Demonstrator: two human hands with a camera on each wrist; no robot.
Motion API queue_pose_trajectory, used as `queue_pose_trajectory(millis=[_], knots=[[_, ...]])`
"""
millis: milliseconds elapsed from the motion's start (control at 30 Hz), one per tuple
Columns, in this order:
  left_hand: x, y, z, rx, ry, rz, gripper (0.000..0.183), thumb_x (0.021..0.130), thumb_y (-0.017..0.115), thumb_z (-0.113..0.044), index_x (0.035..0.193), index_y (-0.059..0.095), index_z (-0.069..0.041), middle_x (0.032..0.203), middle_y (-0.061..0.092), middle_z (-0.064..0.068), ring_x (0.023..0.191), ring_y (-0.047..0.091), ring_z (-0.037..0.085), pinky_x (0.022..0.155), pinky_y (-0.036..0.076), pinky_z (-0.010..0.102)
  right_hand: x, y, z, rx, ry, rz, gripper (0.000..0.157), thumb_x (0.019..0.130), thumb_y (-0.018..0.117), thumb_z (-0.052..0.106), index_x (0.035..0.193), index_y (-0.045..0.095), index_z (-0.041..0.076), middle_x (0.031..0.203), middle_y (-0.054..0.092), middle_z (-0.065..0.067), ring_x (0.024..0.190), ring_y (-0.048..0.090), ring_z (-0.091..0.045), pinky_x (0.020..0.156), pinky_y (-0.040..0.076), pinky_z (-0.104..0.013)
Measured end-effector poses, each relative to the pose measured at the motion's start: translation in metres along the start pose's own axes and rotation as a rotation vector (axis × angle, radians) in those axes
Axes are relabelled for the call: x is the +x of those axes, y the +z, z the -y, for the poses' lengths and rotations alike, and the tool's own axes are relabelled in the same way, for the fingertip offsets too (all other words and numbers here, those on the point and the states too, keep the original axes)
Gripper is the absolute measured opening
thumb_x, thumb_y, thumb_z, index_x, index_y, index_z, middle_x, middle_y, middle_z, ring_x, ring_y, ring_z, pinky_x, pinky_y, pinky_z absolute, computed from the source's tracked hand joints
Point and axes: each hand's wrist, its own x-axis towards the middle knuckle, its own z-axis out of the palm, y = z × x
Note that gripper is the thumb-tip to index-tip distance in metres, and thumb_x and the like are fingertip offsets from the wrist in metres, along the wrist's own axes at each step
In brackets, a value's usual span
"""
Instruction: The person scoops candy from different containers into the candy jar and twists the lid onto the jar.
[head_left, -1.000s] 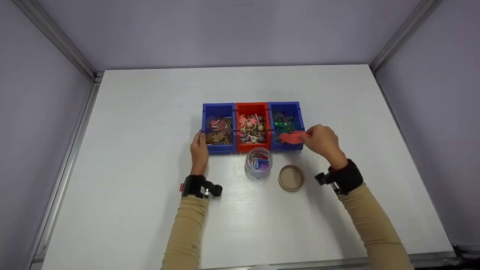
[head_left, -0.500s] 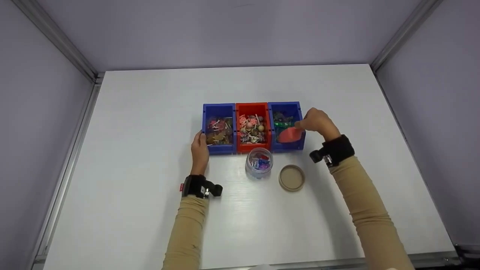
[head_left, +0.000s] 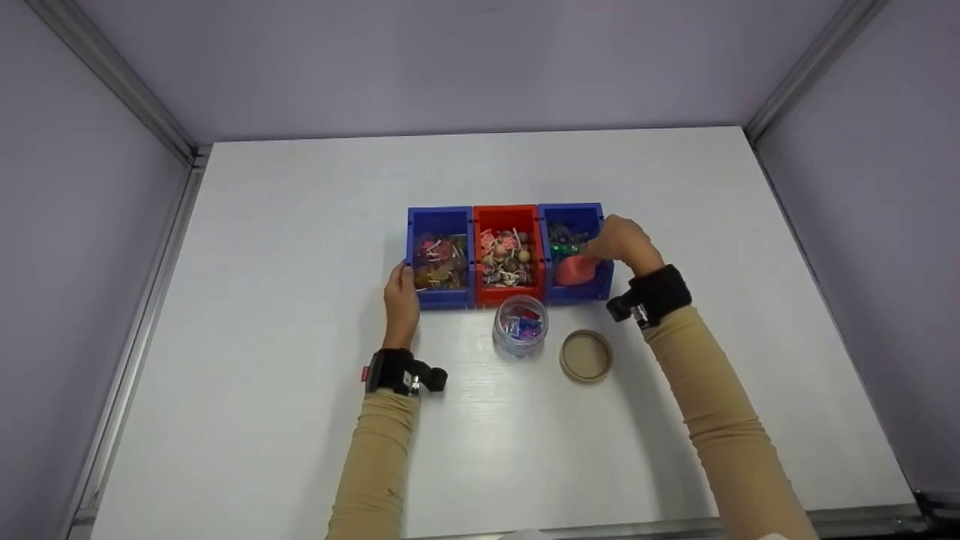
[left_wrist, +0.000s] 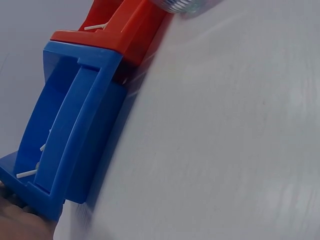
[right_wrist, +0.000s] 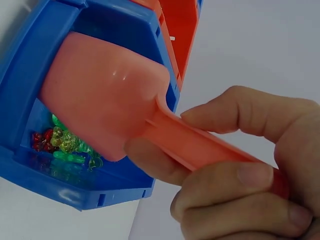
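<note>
My right hand (head_left: 621, 241) grips the handle of a pink scoop (right_wrist: 107, 85), fingers and thumb wrapped round it. The scoop's bowl is inside the right blue bin (head_left: 600, 291), tilted down among shiny green, yellow and red wrapped candies (right_wrist: 67, 142), partly covering them. At the outer side of the left blue bin (left_wrist: 92, 150), my left hand (head_left: 401, 307) holds the front corner; some of its fingers are hidden by the bin. Between the blue bins stands a red bin (head_left: 508, 295) of lollipops. More lollipops lie in the left bin.
A clear jar (head_left: 519, 346) with colourful wrapped pieces stands before the red bin. To its right a round beige lid (head_left: 586, 356) lies on the white table (head_left: 285, 300). Grey walls (head_left: 480, 67) enclose the table at the back and sides.
The right hand has moved forward and left, turning the scoop from lying flat over the front of the right bin to dipping into it. The left hand stays at its bin.
</note>
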Motion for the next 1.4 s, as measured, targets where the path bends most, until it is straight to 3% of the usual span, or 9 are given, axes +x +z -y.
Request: queue_pose_trajectory(millis=[167,300,400,500,667,933,1100,1400], knots=[[0.000,-0.001,-0.002,0.007,-0.014,0.011,0.048,0.106,0.030,-0.026,0.147,0.036,-0.001,0.154,0.038,0.017,0.148,0.030,0.030,0.124,0.025,0.041,-0.003,0.004,-0.001,-0.039,-0.037,-0.050,0.044,0.082,0.062,0.030,0.104,0.062,-0.008,0.096,0.057,-0.014,0.080,0.048,-0.023,0.064,0.045,-0.034],[-0.001,-0.001,-0.002,0.000,-0.018,0.023,0.048,0.106,0.031,-0.026,0.147,0.036,-0.001,0.154,0.038,0.016,0.148,0.030,0.029,0.123,0.025,0.041,-0.009,0.012,-0.004,-0.034,-0.067,-0.102,0.030,0.084,0.062,0.029,0.077,0.057,0.000,0.079,0.052,-0.008,0.071,0.046,-0.021,0.055,0.038,-0.030],[0.001,0.000,-0.003,-0.002,-0.012,0.024,0.047,0.106,0.031,-0.025,0.146,0.037,0.000,0.153,0.040,0.017,0.147,0.032,0.029,0.123,0.026,0.041,-0.015,0.023,-0.008,0.003,-0.089,-0.163,0.037,0.085,0.063,0.026,0.058,0.044,0.010,0.060,0.042,0.001,0.060,0.040,-0.016,0.048,0.031,-0.027],[0.001,-0.001,-0.004,0.009,-0.010,0.025,0.047,0.106,0.032,-0.025,0.146,0.037,0.000,0.152,0.040,0.017,0.146,0.032,0.029,0.123,0.027,0.041,-0.019,0.034,-0.010,0.046,-0.115,-0.245,0.046,0.085,0.062,0.023,0.049,0.035,0.016,0.050,0.032,0.006,0.053,0.034,-0.014,0.045,0.025,-0.025],[0.002,-0.002,-0.004,0.019,-0.005,0.022,0.047,0.106,0.031,-0.024,0.146,0.037,0.000,0.152,0.040,0.018,0.146,0.032,0.030,0.123,0.027,0.042,-0.021,0.041,-0.011,0.061,-0.140,-0.316,0.046,0.084,0.062,0.023,0.048,0.034,0.018,0.051,0.034,0.006,0.055,0.035,-0.015,0.045,0.025,-0.025],[0.003,0.000,0.000,0.015,0.031,0.010,0.046,0.106,0.032,-0.023,0.144,0.040,0.002,0.149,0.044,0.019,0.144,0.036,0.030,0.121,0.030,0.041,-0.023,0.036,-0.012,0.033,-0.114,-0.248,0.042,0.083,0.065,0.024,0.049,0.041,0.017,0.053,0.042,0.005,0.056,0.040,-0.015,0.046,0.028,-0.025],[0.002,0.001,-0.002,0.001,0.028,0.020,0.046,0.106,0.032,-0.023,0.144,0.039,0.001,0.150,0.043,0.019,0.145,0.035,0.030,0.121,0.029,0.042,-0.024,0.036,-0.008,0.017,-0.114,-0.260,0.040,0.081,0.064,0.021,0.048,0.042,0.018,0.053,0.042,0.006,0.057,0.040,-0.015,0.044,0.027,-0.025],[0.001,0.002,-0.003,0.019,0.014,0.009,0.045,0.106,0.032,-0.022,0.144,0.039,0.000,0.150,0.044,0.017,0.144,0.036,0.029,0.121,0.030,0.041,-0.029,0.058,-0.004,0.013,-0.155,-0.419,0.046,0.080,0.061,0.016,0.046,0.031,0.018,0.053,0.035,0.002,0.056,0.035,-0.017,0.044,0.023,-0.027]])
